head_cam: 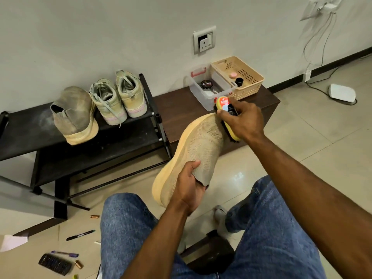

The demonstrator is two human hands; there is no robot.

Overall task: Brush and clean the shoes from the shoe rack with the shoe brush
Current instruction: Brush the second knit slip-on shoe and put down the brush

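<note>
Holding a tan knit shoe up over the tiled floor, the left hand has its fingers tucked into the collar and its thumb pressed on the outside of the heel fabric, while the right hand curls around a yellow shoe brush whose dark bristles meet the shoe's toe. That toe hangs just in front of the edge of a low dark wooden bench, close to the upright post of the black shoe rack on the left. Open floor lies to the right of the bench and between the rack and the person's jeans-clad knees. On the rack's top shelf sit the matching tan shoe, heel outward, and a pair of pale laced sneakers near the shelf's right end. The held shoe has a mesh upper, dusty grey-beige, with a thick peach-yellow sole turned leftward. A clear box and a beige basket stand on the bench by the wall.
</note>
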